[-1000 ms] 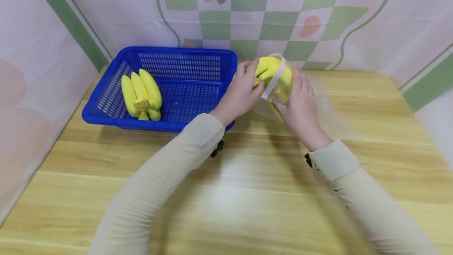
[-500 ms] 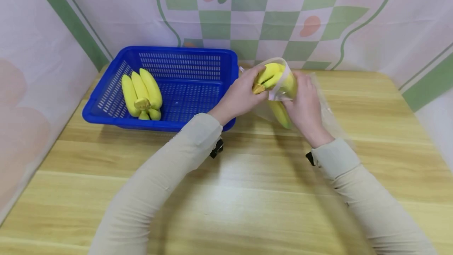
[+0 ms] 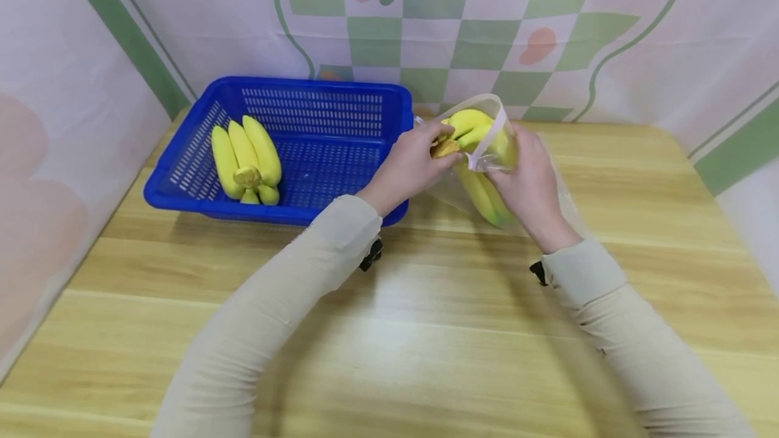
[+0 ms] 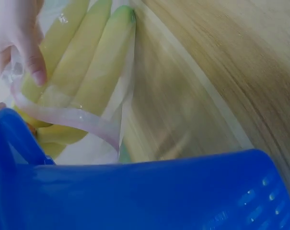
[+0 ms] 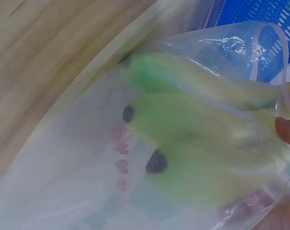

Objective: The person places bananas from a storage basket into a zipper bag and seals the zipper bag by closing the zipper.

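A bunch of yellow bananas point(image 3: 477, 191) lies mostly inside a clear plastic bag point(image 5: 82, 158), its stem end at the bag's mouth. My left hand point(image 3: 414, 161) grips the bunch by its brown stem. With my right hand point(image 3: 532, 184) I hold the bag near its pale pink rim, fingers on the outside and thumb toward the front. Through the film in the right wrist view, green banana tips with dark ends show, beside a row of small red hearts. The left wrist view shows the right thumb at the pink rim.
A blue plastic basket point(image 3: 304, 213) stands at the left, close to my left hand. Inside it rests another bunch of bananas point(image 3: 246, 161). All of this is on a wooden table point(image 3: 389, 343), with a patterned cloth point(image 3: 426, 39) hanging behind.
The bunch has gone deeper into the bag, its tips now lower and nearer me. The bag's mouth has opened wider, and my right hand has shifted slightly right.
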### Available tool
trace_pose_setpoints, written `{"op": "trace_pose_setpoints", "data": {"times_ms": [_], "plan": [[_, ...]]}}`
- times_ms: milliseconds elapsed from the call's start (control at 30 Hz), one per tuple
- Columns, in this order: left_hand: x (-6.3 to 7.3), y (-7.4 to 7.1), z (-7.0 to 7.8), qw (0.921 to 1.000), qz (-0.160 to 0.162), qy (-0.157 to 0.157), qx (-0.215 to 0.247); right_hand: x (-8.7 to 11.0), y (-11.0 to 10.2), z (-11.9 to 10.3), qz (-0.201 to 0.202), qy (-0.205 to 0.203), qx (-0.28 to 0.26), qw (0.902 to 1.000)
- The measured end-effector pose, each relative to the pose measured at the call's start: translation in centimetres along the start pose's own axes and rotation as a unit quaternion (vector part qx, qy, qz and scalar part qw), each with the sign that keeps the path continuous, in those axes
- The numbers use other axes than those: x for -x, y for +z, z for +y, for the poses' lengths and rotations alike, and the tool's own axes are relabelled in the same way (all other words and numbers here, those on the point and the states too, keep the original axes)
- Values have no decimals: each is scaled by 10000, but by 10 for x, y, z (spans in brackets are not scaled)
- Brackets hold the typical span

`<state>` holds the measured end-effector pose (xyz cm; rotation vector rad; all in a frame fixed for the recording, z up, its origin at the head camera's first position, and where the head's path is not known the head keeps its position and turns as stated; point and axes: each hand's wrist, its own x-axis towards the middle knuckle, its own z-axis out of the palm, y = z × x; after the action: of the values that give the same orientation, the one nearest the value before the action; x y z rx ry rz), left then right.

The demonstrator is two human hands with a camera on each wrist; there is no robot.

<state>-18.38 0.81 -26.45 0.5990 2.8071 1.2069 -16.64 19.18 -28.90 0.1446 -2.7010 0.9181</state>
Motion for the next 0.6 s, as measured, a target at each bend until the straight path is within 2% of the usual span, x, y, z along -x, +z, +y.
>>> {"op": "trace_pose_setpoints", "data": {"times_ms": [167, 300, 467, 533, 600], "plan": [[-1, 1, 0, 9993, 123, -186, 291, 1, 1, 0, 104, -120, -78, 9998], [1, 1, -2, 9992, -26, -159, 379, 1, 2, 0, 71, -123, -122, 9998], [2, -2, -6, 9993, -220, -104, -289, 2, 2, 1, -38, -136, -154, 9998], [2, -2, -7, 9983, -175, -110, -536, 2, 1, 1, -77, -148, -177, 9997], [2, -2, -7, 9982, -21, -100, -595, 3, 1, 1, -111, -154, -196, 9996]]}}
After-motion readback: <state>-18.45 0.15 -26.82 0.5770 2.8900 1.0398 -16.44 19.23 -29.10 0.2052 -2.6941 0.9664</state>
